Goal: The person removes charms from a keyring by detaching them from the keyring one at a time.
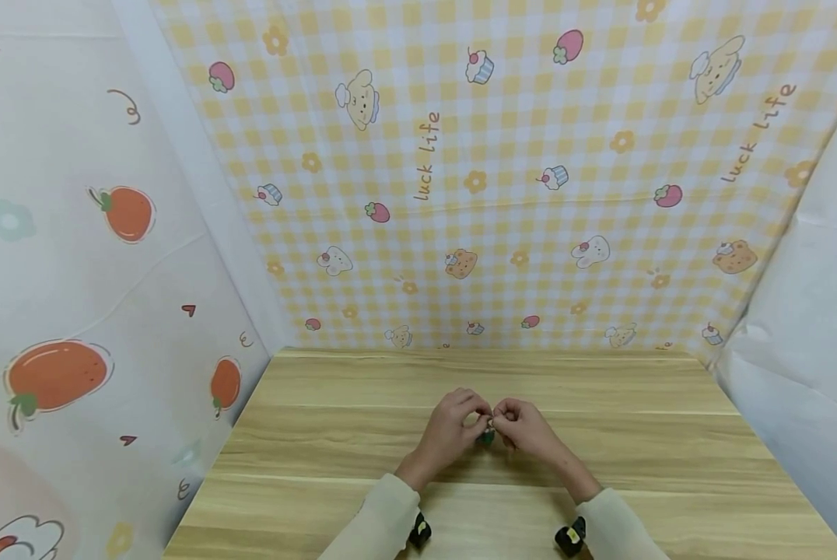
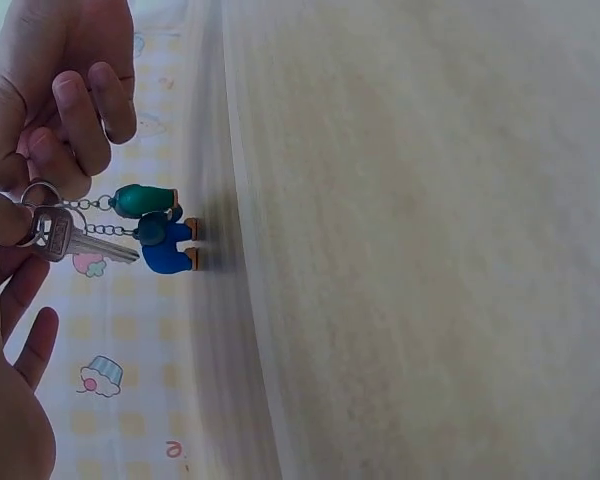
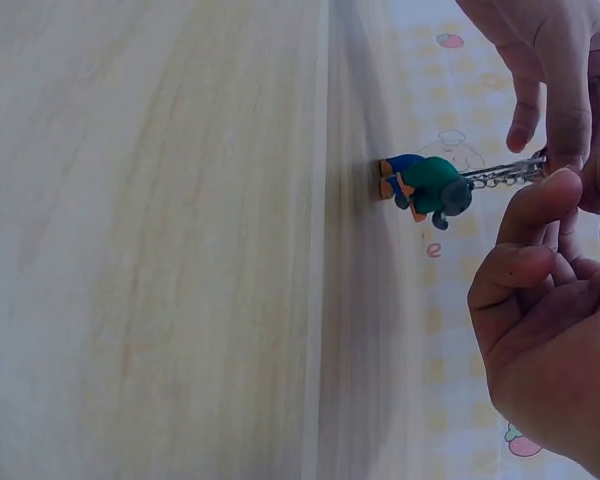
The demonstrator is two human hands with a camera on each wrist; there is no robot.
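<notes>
Keyring (image 2: 38, 190) sits pinched between both hands, just above the table (image 1: 600, 435) at the middle of the near half. From the head view, the left hand (image 1: 446, 432) at 9 o'clock and the right hand (image 1: 530, 428) at 3 o'clock meet fingertip to fingertip over it. The left wrist view shows a silver key (image 2: 75, 240) on the ring and two short chains running to a small figure (image 2: 165, 240), green on top and blue below, whose orange feet touch or nearly touch the wood. Which hand's fingers close on the ring itself I cannot tell for certain; both curl tightly about it, a narrow pinch and not a wide hold.

Beyond the hands lies bare wood, then a yellow checked cloth (image 1: 502, 194) at 12 o'clock.

My judgement of the risk: the ring is thin and the pinch small, so a slipped fingertip could drop the bunch onto the table, or the two chains could tangle round the key while the hands work.
</notes>
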